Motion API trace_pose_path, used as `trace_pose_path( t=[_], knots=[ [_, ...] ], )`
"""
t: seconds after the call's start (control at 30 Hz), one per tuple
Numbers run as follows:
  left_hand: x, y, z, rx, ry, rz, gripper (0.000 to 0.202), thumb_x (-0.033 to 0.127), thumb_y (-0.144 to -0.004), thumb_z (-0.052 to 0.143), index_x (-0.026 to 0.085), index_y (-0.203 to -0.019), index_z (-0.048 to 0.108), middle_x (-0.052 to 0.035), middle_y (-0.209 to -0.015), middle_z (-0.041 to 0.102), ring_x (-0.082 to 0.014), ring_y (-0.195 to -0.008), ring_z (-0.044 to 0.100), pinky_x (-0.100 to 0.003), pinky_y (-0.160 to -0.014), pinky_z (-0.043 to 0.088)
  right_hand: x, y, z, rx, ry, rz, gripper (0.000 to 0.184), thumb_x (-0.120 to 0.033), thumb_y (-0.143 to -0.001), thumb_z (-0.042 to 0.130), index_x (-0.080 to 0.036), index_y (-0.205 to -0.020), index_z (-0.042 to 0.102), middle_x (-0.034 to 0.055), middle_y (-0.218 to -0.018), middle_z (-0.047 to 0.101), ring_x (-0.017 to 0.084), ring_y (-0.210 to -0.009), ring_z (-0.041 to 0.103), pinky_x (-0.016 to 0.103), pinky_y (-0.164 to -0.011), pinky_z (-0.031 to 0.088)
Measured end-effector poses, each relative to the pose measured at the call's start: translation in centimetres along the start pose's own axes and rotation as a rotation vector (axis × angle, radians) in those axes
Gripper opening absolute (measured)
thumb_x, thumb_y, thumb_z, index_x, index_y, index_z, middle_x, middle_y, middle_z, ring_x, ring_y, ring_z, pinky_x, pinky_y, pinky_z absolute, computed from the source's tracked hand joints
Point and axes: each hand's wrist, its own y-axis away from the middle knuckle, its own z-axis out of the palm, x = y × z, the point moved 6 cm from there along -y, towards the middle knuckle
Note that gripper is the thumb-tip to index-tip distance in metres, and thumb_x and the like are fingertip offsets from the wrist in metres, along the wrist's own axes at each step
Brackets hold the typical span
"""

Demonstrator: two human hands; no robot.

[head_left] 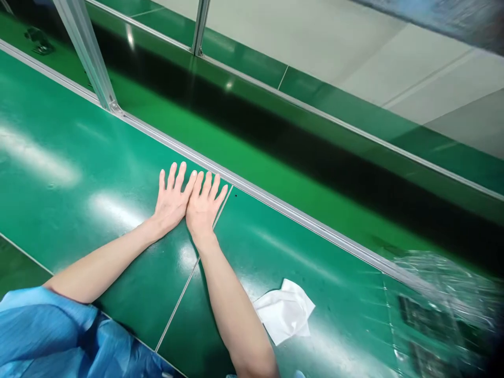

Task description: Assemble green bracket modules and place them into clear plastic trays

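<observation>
My left hand [173,202] lies palm down on the green tabletop [129,173], its fingers spread and nothing in it. Right beside it, my right hand [203,205] rests flat too, fingers apart, across a thin seam in the surface. The two hands meet at the thumbs. Just beyond the fingertips runs a metal rail [248,190] along the table's far side. A crumpled white cloth [286,311] sits to the right of my right forearm, apart from it.
A metal upright [88,55] rises from the rail at the left, with another post [200,26] farther back. Clear plastic wrap [441,278] with dark items beneath or beside it lies at the lower right. Beyond the rail is a green surface with a dark band. A small dark object [39,41] stands at the upper left.
</observation>
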Motion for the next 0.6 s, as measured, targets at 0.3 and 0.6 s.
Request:
trace_pose_path(
  t=[0.3, 0.6],
  knots=[
    [0.03, 0.45, -0.41, 0.011, -0.021, -0.003, 0.050, 0.016, -0.096, 0.037, 0.015, -0.146, 0.032, -0.0208, -0.156, 0.020, -0.0333, -0.147, 0.001, -0.062, -0.116, 0.012, -0.11, 0.11, -0.55, 0.037, -0.029, 0.014, 0.046, -0.013, -0.095, 0.036, -0.012, -0.140, 0.045, 0.0217, -0.143, 0.044, 0.038, -0.138, 0.033, 0.068, -0.107, 0.025],
    [-0.50, 0.75, -0.64, 0.040, 0.060, 0.005, 0.050, 0.018, -0.096, 0.034, 0.015, -0.145, 0.034, -0.0202, -0.156, 0.019, -0.0335, -0.147, 0.006, -0.063, -0.116, 0.011, -0.59, 0.00, -0.80, 0.017, -0.028, 0.021, 0.044, -0.014, -0.097, 0.036, -0.012, -0.140, 0.044, 0.0209, -0.144, 0.044, 0.039, -0.137, 0.035, 0.068, -0.107, 0.028]
  ],
)
